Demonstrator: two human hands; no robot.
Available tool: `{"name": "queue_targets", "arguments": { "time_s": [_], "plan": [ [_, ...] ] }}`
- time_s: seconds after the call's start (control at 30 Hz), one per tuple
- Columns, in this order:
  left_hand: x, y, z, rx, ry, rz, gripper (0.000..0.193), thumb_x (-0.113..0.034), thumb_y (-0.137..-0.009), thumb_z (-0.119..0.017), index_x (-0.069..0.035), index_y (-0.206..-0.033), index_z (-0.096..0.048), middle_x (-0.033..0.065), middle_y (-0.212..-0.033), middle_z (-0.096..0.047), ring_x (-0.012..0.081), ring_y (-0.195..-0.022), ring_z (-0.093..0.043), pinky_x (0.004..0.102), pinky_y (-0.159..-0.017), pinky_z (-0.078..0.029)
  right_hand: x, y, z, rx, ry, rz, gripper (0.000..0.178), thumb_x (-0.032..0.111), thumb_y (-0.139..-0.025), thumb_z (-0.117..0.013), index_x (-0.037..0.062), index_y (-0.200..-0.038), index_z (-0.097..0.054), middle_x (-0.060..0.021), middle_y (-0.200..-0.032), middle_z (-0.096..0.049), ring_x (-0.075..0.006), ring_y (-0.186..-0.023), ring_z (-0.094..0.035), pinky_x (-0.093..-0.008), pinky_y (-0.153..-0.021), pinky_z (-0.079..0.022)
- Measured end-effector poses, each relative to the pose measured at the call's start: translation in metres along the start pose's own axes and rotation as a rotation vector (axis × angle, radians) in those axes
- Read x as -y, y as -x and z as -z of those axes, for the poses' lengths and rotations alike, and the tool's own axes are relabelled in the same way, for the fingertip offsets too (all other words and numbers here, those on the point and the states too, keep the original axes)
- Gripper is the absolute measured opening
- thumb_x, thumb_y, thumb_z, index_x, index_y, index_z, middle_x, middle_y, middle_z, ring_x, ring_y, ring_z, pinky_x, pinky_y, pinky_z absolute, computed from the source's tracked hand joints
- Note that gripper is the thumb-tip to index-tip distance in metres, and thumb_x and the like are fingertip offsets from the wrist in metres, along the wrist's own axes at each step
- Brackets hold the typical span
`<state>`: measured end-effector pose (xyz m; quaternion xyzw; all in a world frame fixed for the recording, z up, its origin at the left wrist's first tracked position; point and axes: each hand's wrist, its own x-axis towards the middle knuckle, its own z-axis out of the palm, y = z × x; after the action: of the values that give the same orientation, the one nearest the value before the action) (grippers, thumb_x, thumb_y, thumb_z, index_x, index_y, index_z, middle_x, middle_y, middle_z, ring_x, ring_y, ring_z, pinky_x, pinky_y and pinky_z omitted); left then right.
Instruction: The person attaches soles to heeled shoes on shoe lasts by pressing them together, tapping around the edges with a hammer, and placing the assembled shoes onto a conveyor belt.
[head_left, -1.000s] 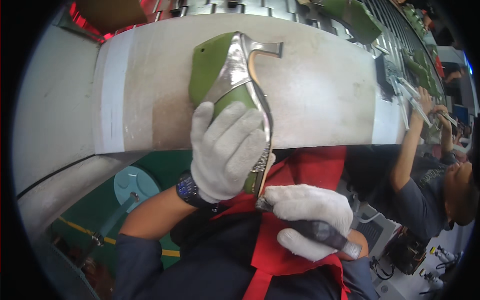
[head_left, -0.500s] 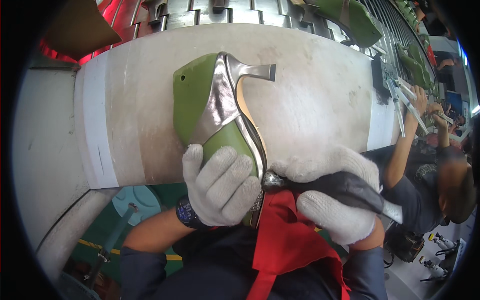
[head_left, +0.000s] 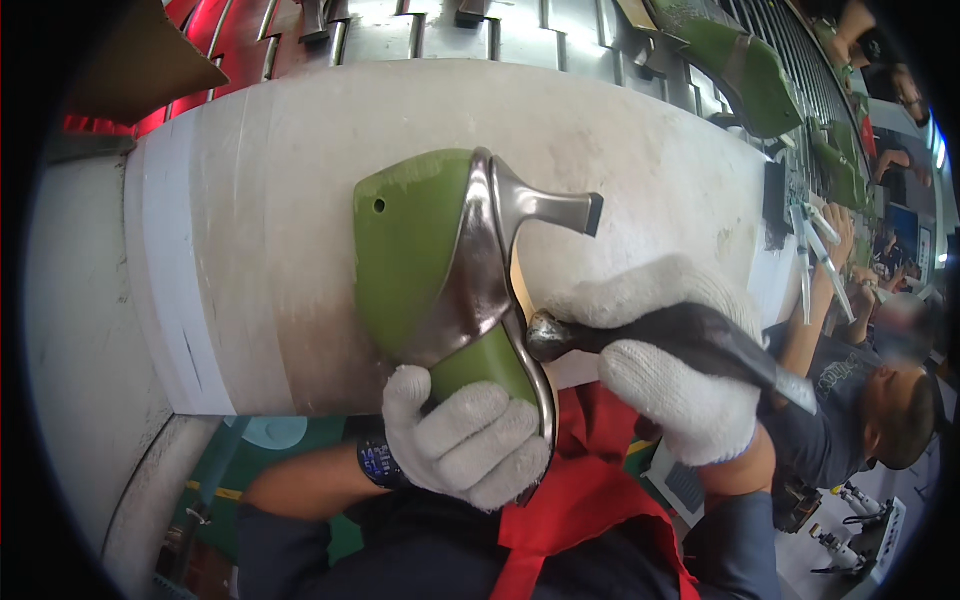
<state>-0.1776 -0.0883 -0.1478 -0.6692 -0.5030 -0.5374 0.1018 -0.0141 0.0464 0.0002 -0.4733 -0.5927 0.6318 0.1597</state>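
My left hand (head_left: 465,445), in a white knit glove, grips the toe end of a high-heeled shoe (head_left: 485,265) in shiny pewter-coloured material. The shoe sits on a green last (head_left: 410,265), lying on its side with the heel pointing right. My gloved right hand (head_left: 690,410) is closed round a black-wrapped tool (head_left: 680,345) with a rounded metal head at its left end and a flat pale end at its right. That metal head is at the edge of the sole near the shoe's middle; whether it touches cannot be made out. My left fingers hide part of the toe.
The shoe rests on a pale worn worktop (head_left: 300,290). Beyond it runs a metal slat conveyor (head_left: 450,40) carrying another green last (head_left: 740,75). At right a co-worker (head_left: 850,390) has hands near some thin white tools (head_left: 825,240). A brown sheet (head_left: 140,60) stands far left.
The shoe and last have shifted down and right, toward me, and tilted slightly. The tool's head now sits higher along the sole, nearer the heel. Both hands keep their hold.
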Motion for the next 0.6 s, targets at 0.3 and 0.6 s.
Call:
{"name": "queue_targets", "arguments": {
  "time_s": [0.3,0.6],
  "plan": [
    [0.001,-0.004,0.005,0.078,0.045,0.015,0.036,-0.03,-0.095,-0.075,-0.029,-0.128,-0.06,-0.0086,-0.13,-0.06,0.0132,-0.121,-0.061,0.0592,-0.115,-0.04,0.043,-0.026,-0.021,-0.055,0.109,-0.057,0.034,0.003,-0.093,-0.08,-0.0077,-0.123,-0.069,-0.0246,-0.117,-0.078,-0.0302,-0.109,-0.078,-0.0418,-0.098,-0.063],
    [0.004,-0.004,-0.002,0.024,0.005,-0.017,0.04,-0.021,-0.09,-0.08,-0.024,-0.125,-0.06,-0.0058,-0.124,-0.062,0.014,-0.114,-0.065,0.0617,-0.112,-0.042,0.004,-0.009,-0.006,0.023,0.102,0.149,0.039,0.011,-0.099,-0.076,-0.0082,-0.131,-0.064,-0.0255,-0.13,-0.075,-0.031,-0.118,-0.074,-0.0451,-0.105,-0.059]
  ]
}}
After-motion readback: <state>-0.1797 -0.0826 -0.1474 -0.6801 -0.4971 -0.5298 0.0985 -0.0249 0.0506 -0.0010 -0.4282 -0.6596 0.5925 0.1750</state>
